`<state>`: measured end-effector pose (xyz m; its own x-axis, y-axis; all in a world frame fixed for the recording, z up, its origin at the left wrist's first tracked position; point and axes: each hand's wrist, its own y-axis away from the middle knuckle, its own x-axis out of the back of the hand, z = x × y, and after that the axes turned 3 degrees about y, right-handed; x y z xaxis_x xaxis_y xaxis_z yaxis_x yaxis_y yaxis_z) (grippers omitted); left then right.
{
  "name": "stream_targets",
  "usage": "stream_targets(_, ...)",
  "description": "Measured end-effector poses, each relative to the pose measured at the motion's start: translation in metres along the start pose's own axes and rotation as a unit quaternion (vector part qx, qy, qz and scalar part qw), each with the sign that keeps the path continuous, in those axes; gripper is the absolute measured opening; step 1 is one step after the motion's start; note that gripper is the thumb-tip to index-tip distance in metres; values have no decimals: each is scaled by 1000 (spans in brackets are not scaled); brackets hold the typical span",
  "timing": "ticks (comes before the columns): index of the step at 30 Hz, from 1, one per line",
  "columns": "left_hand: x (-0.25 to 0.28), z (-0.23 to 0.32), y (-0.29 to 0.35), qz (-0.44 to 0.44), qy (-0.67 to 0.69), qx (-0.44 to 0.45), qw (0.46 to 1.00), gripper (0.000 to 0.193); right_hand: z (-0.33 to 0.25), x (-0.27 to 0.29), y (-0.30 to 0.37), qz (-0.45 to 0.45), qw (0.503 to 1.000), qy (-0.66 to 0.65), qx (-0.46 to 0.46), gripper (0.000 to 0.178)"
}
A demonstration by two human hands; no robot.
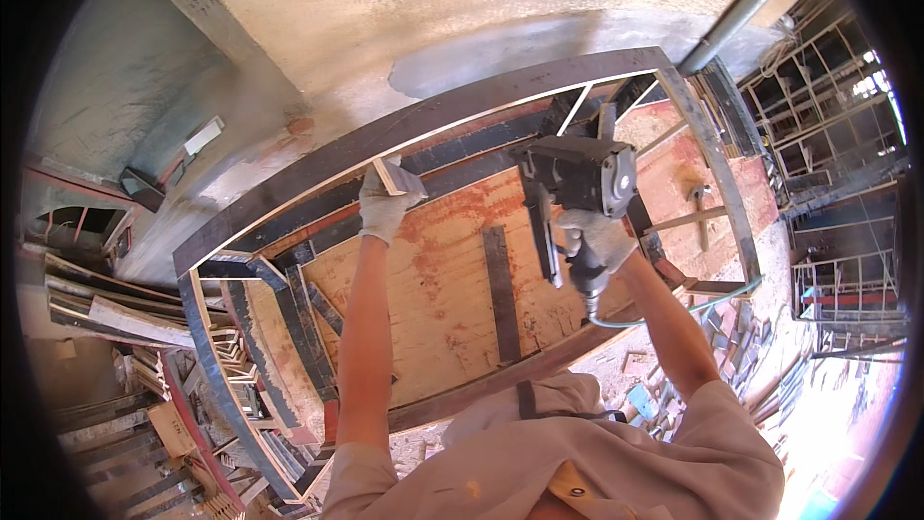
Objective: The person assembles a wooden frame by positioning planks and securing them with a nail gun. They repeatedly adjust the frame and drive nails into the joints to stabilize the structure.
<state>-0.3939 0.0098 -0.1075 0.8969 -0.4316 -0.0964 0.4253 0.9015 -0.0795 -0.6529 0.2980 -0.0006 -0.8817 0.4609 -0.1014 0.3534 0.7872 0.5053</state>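
My gloved left hand is closed round a short wooden block, close against the far side of a large dark-edged wooden frame. My right hand, also gloved, grips a black pneumatic nail gun by its handle. The gun is held up above the right half of the frame, apart from the block. From the handle's lower end a thin blue-green air hose curves away to the right. Beneath the frame lies a reddish-stained plywood panel, with a dark strip of wood across it.
Stacked boards and a cardboard box are at the left. Wood scraps litter the ground at the lower right. A plastered wall with a pipe stands behind the frame. Metal racks line the right side.
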Motion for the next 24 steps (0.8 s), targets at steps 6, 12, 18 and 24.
stream_targets(6, -3, 7, -9, -37, 214, 44, 975, 52, 31, -27, -55, -75, 976, 40, 200, 12)
stream_targets(12, -14, 31, -17, -47, -82, 19, 995, 48, 10, -41, -26, -21, 988, -12, 155, 16)
stream_targets(18, -12, 6, -53, -17, -294, 17, 955, 44, -6, -34, -4, -51, 995, 3, 85, 21)
stream_targets(24, -15, 4, -52, -34, -11, -18, 999, 47, -20, -27, 14, -63, 995, 5, 72, 12)
